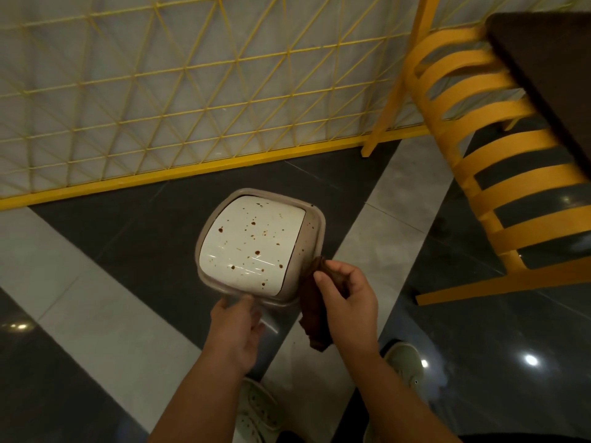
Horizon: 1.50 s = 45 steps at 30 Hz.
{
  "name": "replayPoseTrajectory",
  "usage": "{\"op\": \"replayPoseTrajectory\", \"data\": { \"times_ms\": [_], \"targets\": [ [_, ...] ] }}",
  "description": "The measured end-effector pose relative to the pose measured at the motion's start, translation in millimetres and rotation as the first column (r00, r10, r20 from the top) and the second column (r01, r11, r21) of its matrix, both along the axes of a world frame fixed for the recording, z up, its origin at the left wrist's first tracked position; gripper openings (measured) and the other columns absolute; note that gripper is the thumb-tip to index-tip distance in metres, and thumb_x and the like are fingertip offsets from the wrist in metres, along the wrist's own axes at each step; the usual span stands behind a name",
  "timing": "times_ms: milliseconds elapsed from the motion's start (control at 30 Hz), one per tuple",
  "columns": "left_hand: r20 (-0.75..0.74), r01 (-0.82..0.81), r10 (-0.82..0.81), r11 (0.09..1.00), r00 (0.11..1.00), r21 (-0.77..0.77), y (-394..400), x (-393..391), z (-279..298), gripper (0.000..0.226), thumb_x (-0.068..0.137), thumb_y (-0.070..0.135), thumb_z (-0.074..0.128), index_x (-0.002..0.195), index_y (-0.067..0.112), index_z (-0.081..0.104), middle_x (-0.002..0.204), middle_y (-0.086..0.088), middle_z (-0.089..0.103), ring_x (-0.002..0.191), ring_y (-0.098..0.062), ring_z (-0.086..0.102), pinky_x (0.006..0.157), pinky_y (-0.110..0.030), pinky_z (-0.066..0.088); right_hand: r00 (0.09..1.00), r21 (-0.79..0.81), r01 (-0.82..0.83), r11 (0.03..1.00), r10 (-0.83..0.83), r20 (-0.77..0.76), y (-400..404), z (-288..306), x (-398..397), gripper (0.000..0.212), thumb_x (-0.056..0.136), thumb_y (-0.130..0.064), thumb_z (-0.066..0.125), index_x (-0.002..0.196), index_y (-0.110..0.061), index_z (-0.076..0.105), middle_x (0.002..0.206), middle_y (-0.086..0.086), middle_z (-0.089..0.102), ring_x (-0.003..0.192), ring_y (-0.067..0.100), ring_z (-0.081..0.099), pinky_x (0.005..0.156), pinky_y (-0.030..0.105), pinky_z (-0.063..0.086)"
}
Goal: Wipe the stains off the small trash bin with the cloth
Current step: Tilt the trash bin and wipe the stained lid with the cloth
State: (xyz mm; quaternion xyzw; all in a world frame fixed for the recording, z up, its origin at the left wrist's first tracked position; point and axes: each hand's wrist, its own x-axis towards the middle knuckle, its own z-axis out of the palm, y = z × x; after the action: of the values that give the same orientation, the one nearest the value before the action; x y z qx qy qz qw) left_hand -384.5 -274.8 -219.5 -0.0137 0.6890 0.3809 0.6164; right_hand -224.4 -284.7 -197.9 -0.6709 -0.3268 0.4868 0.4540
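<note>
Head view looks down on a small bin (260,246) raised above a grey and black tiled floor (96,251). Bin has a beige rim and a white swing lid (252,244); the lid is spattered with brown spots, a few more on the rim at right. Left hand (236,327) grips the bin's near edge, fingers curled under the rim. Right hand (345,302) pinches a brown cloth (315,310) between thumb and curled fingers; the cloth hangs down beside the bin's near right corner, its top touching the rim. Pale shoes (259,414) show below the forearms. Yellow wire fence (179,91) runs behind the bin. Yellow slatted chair (499,148) stands at right, beside a dark table edge (550,65).
</note>
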Motion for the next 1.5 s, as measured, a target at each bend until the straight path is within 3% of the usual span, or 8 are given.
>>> {"op": "replayPoseTrajectory", "data": {
  "times_ms": [233, 433, 700, 867, 1100, 1200, 1333, 1500],
  "targets": [
    [0.097, -0.039, 0.036, 0.999, 0.995, 0.032, -2.3, 18.6, -10.0, 0.035, 0.091, 0.002, 0.056, 0.126, 0.006, 0.055, 0.111, -0.02, 0.068, 0.1, -0.03, 0.067, 0.08, -0.039, 0.058, 0.912, 0.331, -0.281, 0.901, 0.143, 0.385, 13.4, 5.3, -5.1, 0.023, 0.084, -0.025, 0.067, 0.106, -0.031, 0.067, 0.1, -0.015, 0.067, 0.096, 0.0, 0.062, 0.086, 0.017, 0.051],
    [0.011, -0.093, 0.093, 0.995, 0.996, 0.038, 0.7, 21.2, -6.9, 0.059, 0.088, -0.008, 0.056, 0.132, 0.026, 0.035, 0.111, -0.016, 0.061, 0.093, -0.029, 0.066, 0.07, -0.039, 0.057, 0.937, 0.161, -0.157, 0.974, 0.095, 0.336, 27.3, -19.2, 0.9, 0.022, 0.087, -0.023, 0.064, 0.106, -0.035, 0.065, 0.103, -0.016, 0.066, 0.098, -0.004, 0.06, 0.089, 0.029, 0.054],
    [0.011, -0.099, 0.098, 0.992, 0.995, 0.084, -0.5, 23.0, -4.2, 0.051, 0.092, -0.005, 0.055, 0.13, 0.025, 0.037, 0.108, -0.016, 0.061, 0.089, -0.027, 0.067, 0.063, -0.038, 0.059, 0.854, 0.38, -0.331, 0.864, 0.102, 0.511, 17.6, -11.3, -13.6, 0.022, 0.087, -0.031, 0.061, 0.106, -0.023, 0.069, 0.098, -0.01, 0.068, 0.092, 0.0, 0.062, 0.086, 0.015, 0.05],
    [0.001, -0.08, 0.08, 0.993, 0.997, 0.082, -1.4, 22.9, 1.7, 0.045, 0.092, -0.005, 0.052, 0.119, 0.026, 0.033, 0.113, -0.017, 0.061, 0.091, -0.025, 0.066, 0.064, -0.034, 0.055, 0.949, 0.101, -0.153, 0.983, 0.118, 0.292, 25.8, -29.2, 0.9, 0.017, 0.087, -0.032, 0.061, 0.097, -0.045, 0.064, 0.1, -0.018, 0.066, 0.092, 0.006, 0.065, 0.082, 0.037, 0.058],
    [-0.008, -0.017, 0.018, 0.994, 1.0, 0.104, -1.8, 18.4, 3.7, 0.053, 0.094, -0.002, 0.052, 0.135, 0.025, 0.032, 0.108, -0.012, 0.058, 0.089, -0.024, 0.062, 0.066, -0.035, 0.053, 0.862, 0.294, -0.288, 0.911, 0.113, 0.495, 13.4, -6.8, -18.3, 0.021, 0.086, -0.03, 0.061, 0.106, -0.027, 0.067, 0.099, -0.013, 0.066, 0.095, -0.002, 0.061, 0.087, 0.012, 0.049],
    [-0.051, 0.017, -0.013, 0.996, 0.999, 0.089, -0.7, 21.4, 6.2, 0.05, 0.096, 0.0, 0.048, 0.137, 0.021, 0.03, 0.102, -0.009, 0.058, 0.082, -0.017, 0.06, 0.063, -0.028, 0.049, 0.903, 0.208, -0.218, 0.954, 0.116, 0.413, 39.2, -5.0, -9.1, 0.02, 0.088, -0.027, 0.062, 0.107, -0.03, 0.067, 0.103, -0.014, 0.066, 0.098, -0.004, 0.059, 0.089, 0.014, 0.048],
    [-0.011, -0.048, 0.049, 0.996, 0.999, 0.073, 2.2, 22.1, 8.3, 0.051, 0.095, -0.004, 0.047, 0.134, 0.024, 0.031, 0.119, -0.018, 0.058, 0.091, -0.025, 0.064, 0.076, -0.04, 0.053, 0.953, 0.018, -0.117, 0.993, 0.107, 0.285, 26.8, -23.8, -5.2, 0.021, 0.09, -0.022, 0.06, 0.098, -0.041, 0.064, 0.098, -0.018, 0.066, 0.093, -0.001, 0.062, 0.088, 0.03, 0.055],
    [-0.045, -0.046, 0.051, 0.992, 0.998, 0.115, 2.4, 18.8, 2.6, 0.032, 0.094, -0.004, 0.048, 0.105, 0.026, 0.047, 0.118, -0.015, 0.058, 0.099, -0.032, 0.064, 0.072, -0.04, 0.055, 0.948, 0.134, -0.11, 0.985, 0.063, 0.313, 1.5, -23.5, -23.8, 0.024, 0.088, -0.015, 0.066, 0.101, -0.036, 0.065, 0.099, -0.016, 0.068, 0.095, -0.003, 0.062, 0.085, 0.015, 0.051]
  ]
}}
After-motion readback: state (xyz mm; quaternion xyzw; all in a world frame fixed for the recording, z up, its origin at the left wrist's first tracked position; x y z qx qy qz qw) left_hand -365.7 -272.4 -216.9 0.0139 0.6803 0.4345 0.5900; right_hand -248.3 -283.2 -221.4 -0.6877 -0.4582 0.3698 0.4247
